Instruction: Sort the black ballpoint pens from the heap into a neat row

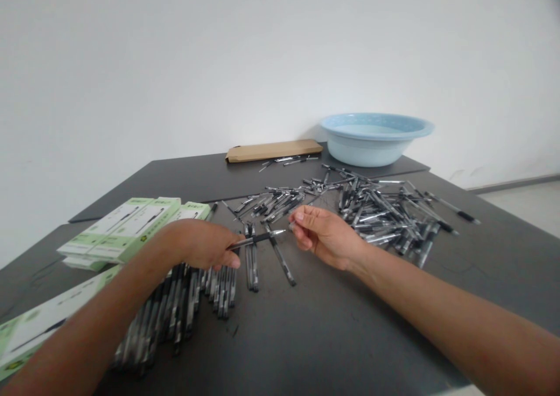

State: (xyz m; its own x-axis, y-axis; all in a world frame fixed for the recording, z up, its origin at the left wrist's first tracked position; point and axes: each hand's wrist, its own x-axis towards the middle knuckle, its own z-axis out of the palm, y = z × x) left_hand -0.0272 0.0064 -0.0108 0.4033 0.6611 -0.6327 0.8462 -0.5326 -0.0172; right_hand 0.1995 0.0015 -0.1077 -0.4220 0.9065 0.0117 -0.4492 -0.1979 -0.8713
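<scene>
My left hand (207, 245) pinches an uncapped pen (258, 238) with a black grip, its tip pointing right. Close to that tip, my right hand (321, 232) is closed, its fingertips pressed round something small and clear that I cannot make out. Capped pens (282, 259) lie on the dark table (297, 343) under and beside the held pen. Rows of pens (175, 302) lie below my left forearm, partly hidden by it. A loose heap of clear and black pens (380, 209) spreads behind and to the right of my right hand.
Green and white boxes (118, 227) are stacked at the left, and another box (48, 320) lies nearer, partly behind my left forearm. A flat brown cardboard piece (275, 150) and a light blue basin (371, 148) are at the back, near the wall. A few pens lie before the cardboard.
</scene>
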